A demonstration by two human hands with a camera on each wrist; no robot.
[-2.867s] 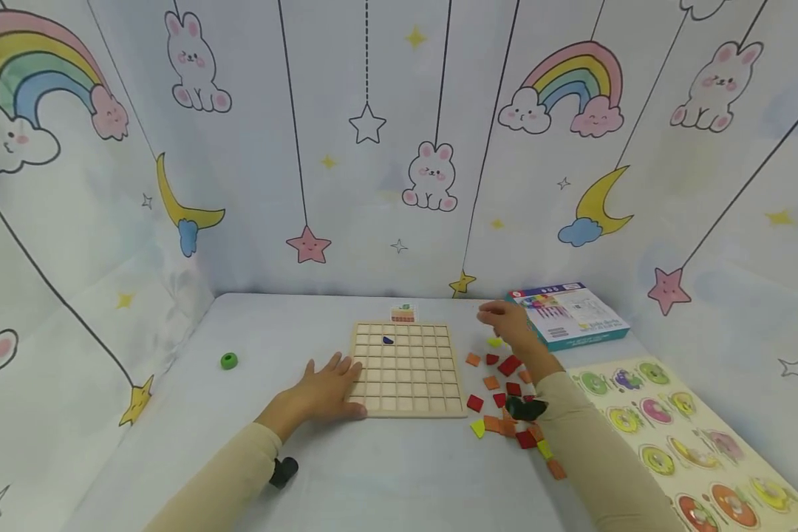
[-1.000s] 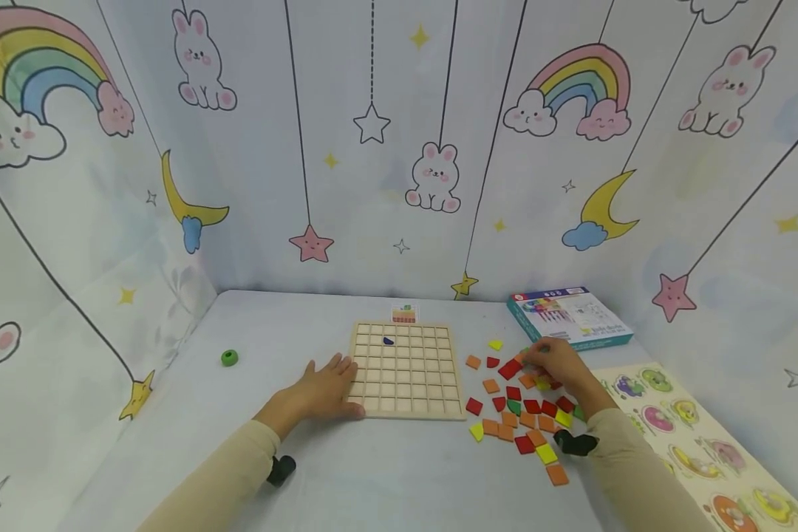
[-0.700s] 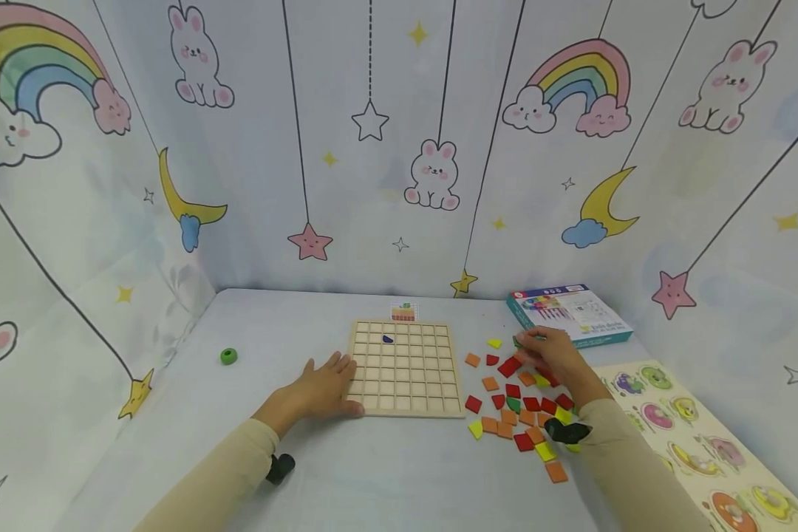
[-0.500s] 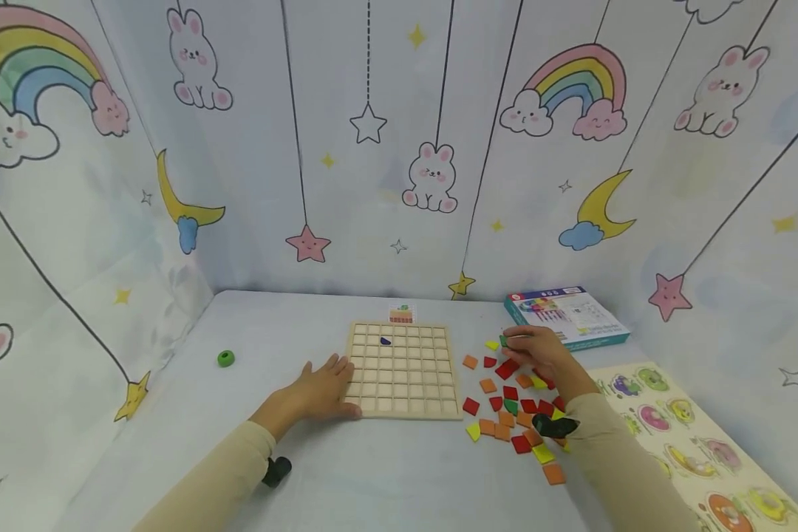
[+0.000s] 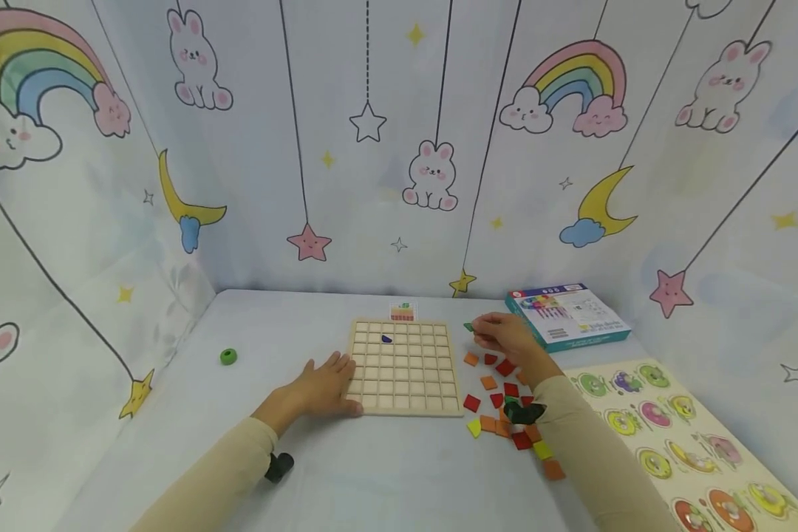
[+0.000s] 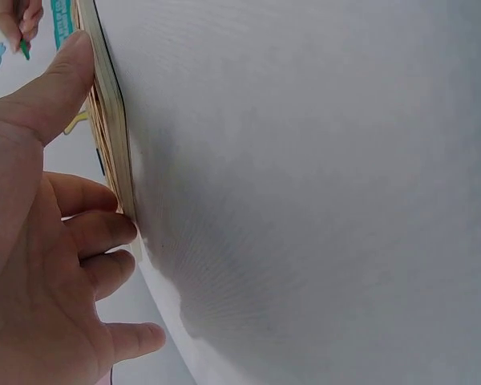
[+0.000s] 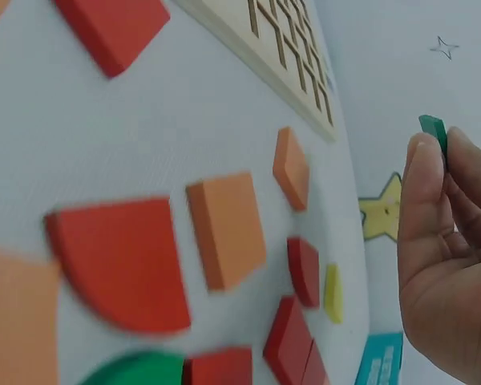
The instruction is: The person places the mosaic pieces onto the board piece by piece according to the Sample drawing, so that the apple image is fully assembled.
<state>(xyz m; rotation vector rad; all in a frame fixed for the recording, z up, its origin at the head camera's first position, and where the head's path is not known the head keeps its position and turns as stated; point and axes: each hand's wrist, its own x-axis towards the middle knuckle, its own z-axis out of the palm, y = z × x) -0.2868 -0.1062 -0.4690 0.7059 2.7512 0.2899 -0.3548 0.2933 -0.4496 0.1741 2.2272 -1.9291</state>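
Note:
A square wooden grid board lies on the table, with one dark blue piece in a cell near its back left. Flat at the board's left edge rests my left hand, fingers spread; in the left wrist view its thumb and fingertips touch the board's side. Between thumb and forefinger my right hand pinches a small green tile, held up off the table just right of the board's back corner. Part of the scattered tiles is hidden under the right forearm.
Several red, orange and yellow tiles lie right of the board. Behind it is a small picture card. A teal-edged box and a fruit puzzle sheet lie far right; a green ring lies left.
My right hand has picked a green tile from the pile and carried it left toward the board's back right corner. My left hand has stayed at the board's edge.

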